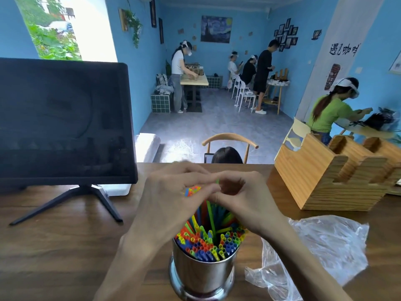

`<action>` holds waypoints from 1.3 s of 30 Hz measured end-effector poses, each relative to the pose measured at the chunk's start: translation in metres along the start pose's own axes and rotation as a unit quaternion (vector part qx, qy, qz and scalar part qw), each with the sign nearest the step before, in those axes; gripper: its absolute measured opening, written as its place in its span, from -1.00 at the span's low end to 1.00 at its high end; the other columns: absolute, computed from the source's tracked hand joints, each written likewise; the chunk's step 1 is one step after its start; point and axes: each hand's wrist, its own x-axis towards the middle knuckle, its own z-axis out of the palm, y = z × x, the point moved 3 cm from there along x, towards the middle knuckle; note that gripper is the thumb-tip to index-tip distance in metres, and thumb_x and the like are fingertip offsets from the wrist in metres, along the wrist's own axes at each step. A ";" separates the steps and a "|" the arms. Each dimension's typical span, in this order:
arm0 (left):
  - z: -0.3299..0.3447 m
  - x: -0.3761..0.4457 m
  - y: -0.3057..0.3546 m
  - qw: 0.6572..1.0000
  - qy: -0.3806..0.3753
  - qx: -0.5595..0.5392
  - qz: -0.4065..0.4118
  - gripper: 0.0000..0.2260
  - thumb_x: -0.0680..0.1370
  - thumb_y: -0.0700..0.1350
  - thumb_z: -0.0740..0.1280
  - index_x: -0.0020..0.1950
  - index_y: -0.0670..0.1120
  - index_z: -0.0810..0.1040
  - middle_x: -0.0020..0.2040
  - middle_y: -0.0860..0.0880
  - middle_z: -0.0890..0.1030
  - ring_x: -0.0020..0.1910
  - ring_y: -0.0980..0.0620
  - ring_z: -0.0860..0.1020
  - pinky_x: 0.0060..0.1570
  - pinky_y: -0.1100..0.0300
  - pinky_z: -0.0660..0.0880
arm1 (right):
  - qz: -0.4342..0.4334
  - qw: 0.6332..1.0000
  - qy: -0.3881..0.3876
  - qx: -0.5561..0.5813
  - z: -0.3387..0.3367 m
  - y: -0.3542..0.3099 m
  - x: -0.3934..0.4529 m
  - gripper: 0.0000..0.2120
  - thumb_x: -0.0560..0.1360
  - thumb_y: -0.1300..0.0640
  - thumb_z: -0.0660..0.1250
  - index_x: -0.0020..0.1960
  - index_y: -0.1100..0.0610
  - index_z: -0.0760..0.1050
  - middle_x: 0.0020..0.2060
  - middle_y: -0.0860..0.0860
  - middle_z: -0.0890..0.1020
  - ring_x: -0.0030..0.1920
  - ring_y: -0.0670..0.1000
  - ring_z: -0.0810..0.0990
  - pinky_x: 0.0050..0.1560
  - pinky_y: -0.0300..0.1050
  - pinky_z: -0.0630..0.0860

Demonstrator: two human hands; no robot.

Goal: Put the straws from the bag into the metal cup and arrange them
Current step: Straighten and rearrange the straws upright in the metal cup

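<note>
Inspecting from the largest item down: the brown wood-grain desk (65,246) is flat and smooth, carrying everything in use. A black flat monitor on a splayed stand (63,118) sits at its left rear, and a pale slotted pine organiser box (321,181) at right rear. The crumpled clear plastic bag (325,246) lies just right of the cup, thin and glossy; it looks flattened, and no straws are discernible inside.

The round polished metal cup (202,272) stands upright at the near edge, packed with thin, hollow multicoloured plastic straws (208,242), open ends up.

The left hand (173,196) and right hand (245,196) meet directly above the cup. Their fingers (208,189) curl inward, apparently gathering a taller bunch of straws whose tips show between the hands; the exact grip of the right hand is partly hidden.

Risks, as judged:
- The straws are light and slick; a loosened grip could fan the raised bunch over the rim onto the desk.
- The cup is nearly full, so forcing more in may kink or crush the soft tubes.
- Sideways pressure high above the rim could tip the cup, despite its flared base.
- The bag could catch a forearm and drag against the cup.
</note>
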 end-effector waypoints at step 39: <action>0.028 -0.019 -0.036 0.968 -0.162 -0.054 -0.186 -0.82 0.58 0.06 0.39 0.10 0.35 0.65 0.10 0.34 0.65 0.13 0.31 0.59 0.11 0.18 0.61 | 0.178 0.978 -0.032 0.102 -0.018 0.056 -0.006 -0.68 0.49 -0.09 0.44 -0.07 0.19 0.71 -0.17 0.12 0.74 -0.20 -0.06 0.67 -0.21 -0.26 0.56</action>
